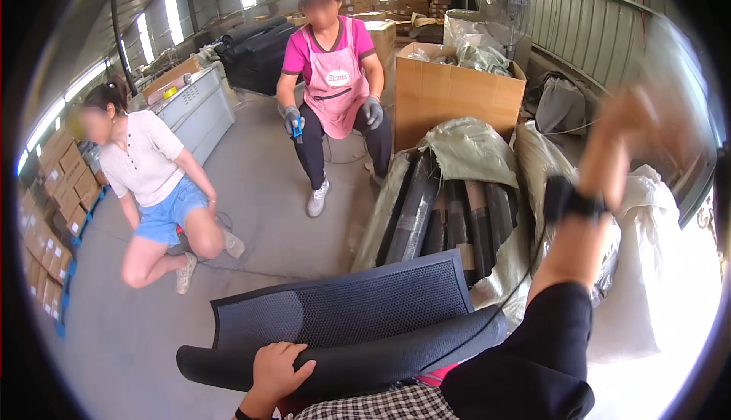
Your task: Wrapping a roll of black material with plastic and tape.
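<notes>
Black sleeve [525, 355] nearest in head view, on raised right arm. Right grip [647, 124] blurred; I cannot tell if clenched. Left grip [278, 372] draped over rolled side of black mat [381, 309]; cannot tell if grasping. Mat just beyond checked garment [381, 406], near sack [474, 144] of dark rolls [415, 210].

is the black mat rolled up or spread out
Partly rolled: the black mat curls over under the left hand, while its far part lies spread.
</notes>
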`<state>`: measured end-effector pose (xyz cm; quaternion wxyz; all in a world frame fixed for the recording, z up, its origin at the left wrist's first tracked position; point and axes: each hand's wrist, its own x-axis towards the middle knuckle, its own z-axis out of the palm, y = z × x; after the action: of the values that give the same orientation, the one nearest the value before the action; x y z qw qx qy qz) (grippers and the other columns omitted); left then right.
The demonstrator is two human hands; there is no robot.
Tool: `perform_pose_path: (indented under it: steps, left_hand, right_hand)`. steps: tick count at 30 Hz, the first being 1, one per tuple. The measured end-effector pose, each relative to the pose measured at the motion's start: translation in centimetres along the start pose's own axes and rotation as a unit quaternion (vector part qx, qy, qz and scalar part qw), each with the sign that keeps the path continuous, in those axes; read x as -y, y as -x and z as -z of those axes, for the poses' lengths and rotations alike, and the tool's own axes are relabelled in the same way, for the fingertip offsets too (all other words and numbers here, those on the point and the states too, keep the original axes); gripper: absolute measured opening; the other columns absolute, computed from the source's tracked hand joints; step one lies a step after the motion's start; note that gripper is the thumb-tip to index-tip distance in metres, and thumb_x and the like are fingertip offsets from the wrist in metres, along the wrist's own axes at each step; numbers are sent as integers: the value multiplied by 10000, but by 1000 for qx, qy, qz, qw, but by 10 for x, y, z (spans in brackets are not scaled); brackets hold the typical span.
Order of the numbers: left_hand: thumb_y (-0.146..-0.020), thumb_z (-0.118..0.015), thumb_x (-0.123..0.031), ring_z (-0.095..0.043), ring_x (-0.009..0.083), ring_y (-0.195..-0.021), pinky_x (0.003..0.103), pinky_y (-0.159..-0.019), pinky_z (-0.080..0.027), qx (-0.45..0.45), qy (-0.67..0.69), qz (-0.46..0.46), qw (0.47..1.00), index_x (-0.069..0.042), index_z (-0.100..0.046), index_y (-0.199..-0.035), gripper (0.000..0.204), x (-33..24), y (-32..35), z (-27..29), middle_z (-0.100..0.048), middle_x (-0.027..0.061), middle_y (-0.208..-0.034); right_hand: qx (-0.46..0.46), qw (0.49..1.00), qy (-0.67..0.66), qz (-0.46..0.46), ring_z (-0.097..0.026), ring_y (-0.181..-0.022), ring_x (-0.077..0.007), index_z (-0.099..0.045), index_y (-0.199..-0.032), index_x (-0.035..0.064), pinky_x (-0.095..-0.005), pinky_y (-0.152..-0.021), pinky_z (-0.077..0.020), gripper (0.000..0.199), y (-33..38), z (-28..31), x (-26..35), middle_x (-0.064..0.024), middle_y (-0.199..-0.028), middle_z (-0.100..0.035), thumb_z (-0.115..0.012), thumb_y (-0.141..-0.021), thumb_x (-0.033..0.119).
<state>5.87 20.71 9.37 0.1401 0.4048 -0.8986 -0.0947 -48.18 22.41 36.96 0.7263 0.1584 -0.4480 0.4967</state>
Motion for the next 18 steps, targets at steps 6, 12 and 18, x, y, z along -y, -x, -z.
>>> perform_pose_path:
  steps: [6, 12, 18]
  left_hand:
    - [-707, -588, -351, -572, 258, -784, 370, -716, -419, -33, 2, 10, 999, -66, -628, -891, 342, -1, 2, -5, -619, 88, -852]
    - [-700, -602, -328, -577, 264, -781, 369, -712, -423, -23, 5, -10, 1000, -53, -629, -867, 323, -1, -1, -2, -622, 97, -839]
    - [-705, -606, -288, -582, 288, -750, 376, -674, -446, -9, 34, -18, 999, -37, -624, -873, 302, 5, -2, 3, -621, 119, -815]
  right_hand:
    - [582, 799, -122, 87, -455, -1089, -305, -554, -1080, 128, -392, -903, -393, 389, 173, -44, 35, -120, -1248, -426, -641, -706, 191]
    - [831, 433, -347, -41, -561, -920, -305, -634, -920, 30, -351, -823, -441, 298, 238, 148, 26, -162, -954, -604, -633, -722, 254]
    - [926, 274, -245, -84, -488, -1064, -309, -553, -1096, 29, -356, -912, -376, 512, 200, 259, -3, -179, -1095, -547, -617, -751, 401]
